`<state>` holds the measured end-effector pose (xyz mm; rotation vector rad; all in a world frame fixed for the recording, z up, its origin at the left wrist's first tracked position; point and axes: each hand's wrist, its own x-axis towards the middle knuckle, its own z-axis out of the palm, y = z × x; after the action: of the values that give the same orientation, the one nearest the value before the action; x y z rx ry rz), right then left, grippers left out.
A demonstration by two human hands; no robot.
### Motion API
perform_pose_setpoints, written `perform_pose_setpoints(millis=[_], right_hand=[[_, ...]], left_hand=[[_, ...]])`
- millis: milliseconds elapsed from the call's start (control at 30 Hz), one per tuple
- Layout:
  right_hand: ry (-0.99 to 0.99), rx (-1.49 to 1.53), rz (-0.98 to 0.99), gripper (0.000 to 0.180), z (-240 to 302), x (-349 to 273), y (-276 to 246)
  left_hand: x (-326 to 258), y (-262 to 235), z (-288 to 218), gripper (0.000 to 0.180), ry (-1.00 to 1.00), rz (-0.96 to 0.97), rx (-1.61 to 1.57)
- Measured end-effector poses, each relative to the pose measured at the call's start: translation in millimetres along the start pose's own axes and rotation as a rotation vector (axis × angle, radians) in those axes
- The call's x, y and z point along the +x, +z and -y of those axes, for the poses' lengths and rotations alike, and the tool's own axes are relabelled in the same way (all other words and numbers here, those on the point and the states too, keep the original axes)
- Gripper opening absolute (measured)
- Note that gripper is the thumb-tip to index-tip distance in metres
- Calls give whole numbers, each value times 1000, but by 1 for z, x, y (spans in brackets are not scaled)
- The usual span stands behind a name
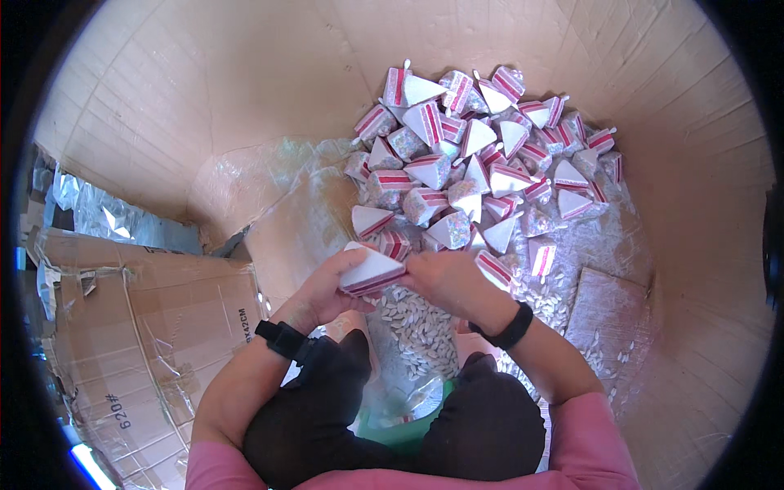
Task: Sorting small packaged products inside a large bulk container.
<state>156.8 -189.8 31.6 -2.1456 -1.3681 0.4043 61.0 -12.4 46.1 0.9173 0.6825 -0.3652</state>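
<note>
My left hand (pixel 329 287) is closed around a toy cake slice (pixel 371 269), a wedge with a white top and red-and-white layered sides. At the slice's right-hand end, the fingers of my right hand (pixel 447 282) are pinched together. Whatever sits between those fingertips is hidden. Beyond my hands lies a heap of similar cake slices (pixel 426 169), some with a small white knob sticking out and some with speckled, shiny backs. Below my hands are many small white oval pieces (pixel 420 331), spread between my knees and off to the right.
High cardboard walls (pixel 278 65) curve around the work area. A large printed carton (pixel 196 310) stands at the left, near crumpled clear plastic film (pixel 282 167). A flat brown board (pixel 604 314) lies at the right. Something green (pixel 404 433) shows between my legs.
</note>
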Motion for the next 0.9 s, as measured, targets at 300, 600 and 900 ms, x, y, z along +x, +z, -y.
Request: perform_pose_setpoints(millis=[300, 600, 900], right_hand=[[-286, 483, 257, 19, 15, -28, 13], [837, 710, -220, 14, -151, -135, 27], [627, -203, -21, 16, -141, -129, 59]], left_hand=[[-8, -11, -8, 37, -140, 146, 492], [-3, -29, 8, 35, -55, -25, 16], [6, -34, 11, 33, -48, 11, 43]])
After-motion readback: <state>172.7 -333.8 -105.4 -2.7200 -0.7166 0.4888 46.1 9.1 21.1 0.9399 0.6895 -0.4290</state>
